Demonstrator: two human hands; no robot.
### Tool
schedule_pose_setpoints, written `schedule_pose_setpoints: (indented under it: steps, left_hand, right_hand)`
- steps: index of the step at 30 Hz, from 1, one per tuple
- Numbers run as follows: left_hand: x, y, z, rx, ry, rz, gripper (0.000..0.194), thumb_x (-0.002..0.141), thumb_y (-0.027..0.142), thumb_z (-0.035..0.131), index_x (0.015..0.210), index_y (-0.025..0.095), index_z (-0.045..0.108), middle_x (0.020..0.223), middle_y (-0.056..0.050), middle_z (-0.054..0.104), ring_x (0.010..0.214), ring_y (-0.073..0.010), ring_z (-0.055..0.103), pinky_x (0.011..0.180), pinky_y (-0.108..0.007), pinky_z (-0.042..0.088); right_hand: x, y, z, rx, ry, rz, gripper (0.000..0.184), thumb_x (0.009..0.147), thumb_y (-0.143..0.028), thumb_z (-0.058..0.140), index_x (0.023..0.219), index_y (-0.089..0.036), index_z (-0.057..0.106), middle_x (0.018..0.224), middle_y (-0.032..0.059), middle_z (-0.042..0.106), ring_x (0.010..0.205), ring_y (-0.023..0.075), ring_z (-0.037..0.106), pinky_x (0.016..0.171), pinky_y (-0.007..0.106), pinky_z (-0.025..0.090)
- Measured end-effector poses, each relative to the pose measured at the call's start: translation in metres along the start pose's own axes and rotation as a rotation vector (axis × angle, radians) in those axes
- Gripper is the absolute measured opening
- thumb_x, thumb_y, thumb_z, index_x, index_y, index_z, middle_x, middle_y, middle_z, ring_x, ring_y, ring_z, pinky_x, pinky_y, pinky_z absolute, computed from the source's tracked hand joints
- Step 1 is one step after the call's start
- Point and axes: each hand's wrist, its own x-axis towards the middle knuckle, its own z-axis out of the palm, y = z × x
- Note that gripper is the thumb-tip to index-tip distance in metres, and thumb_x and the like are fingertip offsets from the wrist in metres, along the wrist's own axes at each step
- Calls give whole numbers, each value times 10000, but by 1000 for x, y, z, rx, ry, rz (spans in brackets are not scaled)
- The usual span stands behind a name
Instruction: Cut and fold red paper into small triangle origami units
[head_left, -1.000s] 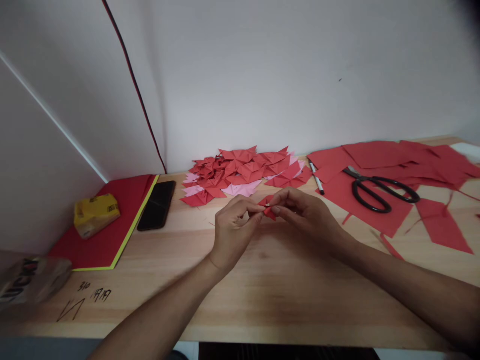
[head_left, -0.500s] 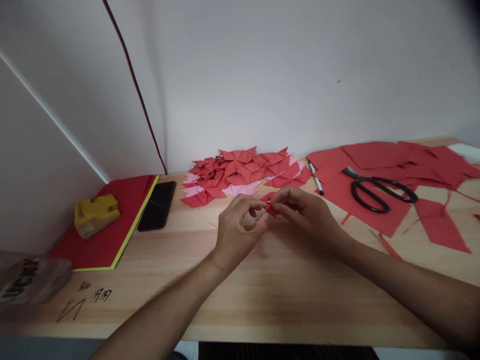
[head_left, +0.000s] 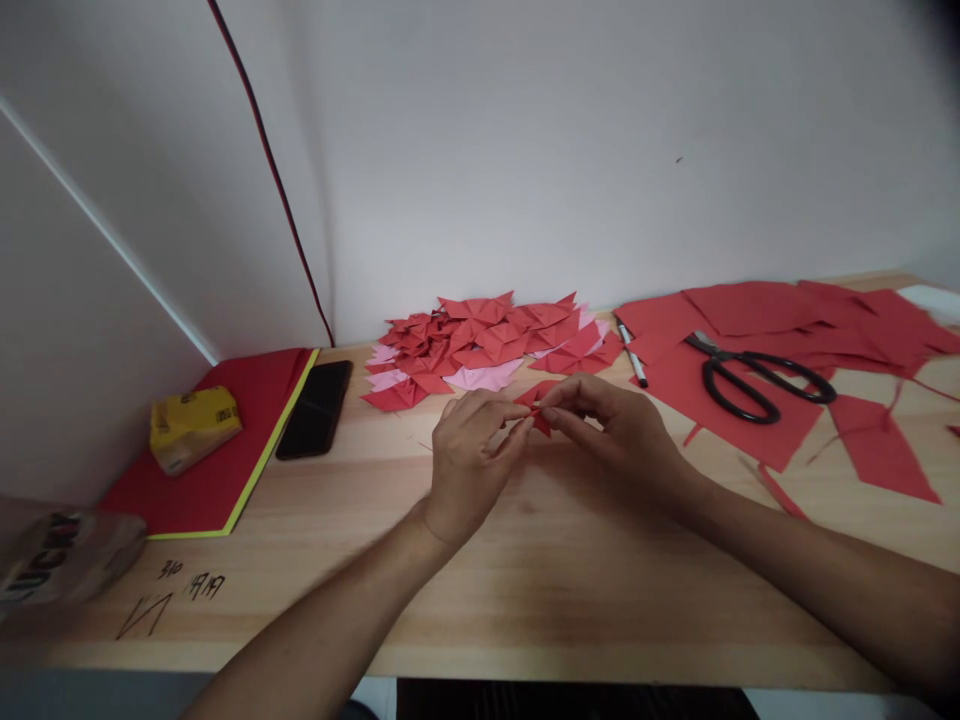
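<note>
Between my hands, just above the wooden table, is a small folded red paper piece (head_left: 545, 425). My left hand (head_left: 476, 455) pinches its left side between thumb and forefinger. From the right, my right hand (head_left: 611, 420) grips the same piece with thumb and fingertips. Fingers cover much of the paper, so its full shape is hidden. Behind my hands lies a pile of folded red and pink paper pieces (head_left: 480, 340), pointed at their corners.
To the right, black-handled scissors (head_left: 739, 375) rest on red paper sheets (head_left: 757, 310), beside a marker (head_left: 631, 352). On the left are a phone (head_left: 315, 410), a red folder (head_left: 217, 490) bearing a yellow packet (head_left: 195, 428), and a plastic bag (head_left: 71, 560). A wall stands behind.
My left thumb and forefinger have closed together on the folded paper, narrowing the gap between them. My right hand has barely moved.
</note>
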Motion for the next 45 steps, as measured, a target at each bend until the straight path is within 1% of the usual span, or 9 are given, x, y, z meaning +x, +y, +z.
schedule_pose_setpoints:
  steps: [6,15,19,23,28,33,35,39,45]
  left_hand:
    - [0,-1,1,22,34,36,44,869,184,625,864,174,668,834,-35,696,804,-147,632,748,-299,472]
    - [-1,-1,2,37,30,39,60,861,147,618,808,173,631,791,-12,679,771,-128,620,720,-270,450]
    - [0,-1,2,30,23,34,87,862,134,607,784,171,615,768,-13,663,757,-129,610,711,-266,447]
    - [0,-1,1,11,4,32,82,882,157,592,805,175,616,783,-17,663,765,-131,612,714,-265,457]
    - [0,-3,1,-19,-13,37,50,892,183,598,902,181,647,859,-33,684,824,-143,625,751,-285,472]
    - [0,-1,-2,32,-2,84,53,893,147,584,874,172,628,847,-35,669,817,-140,616,736,-284,464]
    - [1,0,-3,80,10,117,57,898,146,578,867,167,621,851,-41,670,814,-141,610,734,-286,459]
    - [2,-3,-7,165,49,183,45,896,139,587,885,165,622,855,-38,675,798,-135,606,734,-286,444]
    - [2,-11,-9,243,73,262,79,887,127,604,925,189,632,884,-21,689,793,-126,606,737,-292,408]
  right_hand:
    - [0,0,0,-35,10,-51,67,877,-259,597,853,-204,628,745,-3,668,639,119,577,570,232,416]
    - [0,2,0,-92,-16,-38,73,885,-252,581,833,-213,612,739,-18,661,635,113,565,575,230,415]
    - [0,2,2,-65,-25,-31,49,887,-243,575,859,-219,608,771,-17,672,665,115,589,589,227,429]
    - [-1,1,3,-68,-6,-45,26,874,-226,582,853,-224,599,745,-23,666,643,112,585,584,229,437]
    - [-1,1,1,-90,13,-59,25,868,-222,590,845,-223,601,741,-22,670,636,113,585,578,234,436]
    - [-3,1,2,-67,12,-85,37,876,-226,601,842,-218,613,766,-16,664,666,112,583,607,233,441]
    - [-3,0,2,-15,0,-67,58,883,-256,602,844,-213,600,785,-7,666,684,118,591,622,241,449]
    - [-1,-1,2,107,-21,40,191,911,-378,570,840,-202,590,815,20,678,720,143,613,624,265,457]
    - [0,-1,0,89,-53,127,289,925,-426,534,828,-197,681,830,23,693,712,139,594,640,269,442]
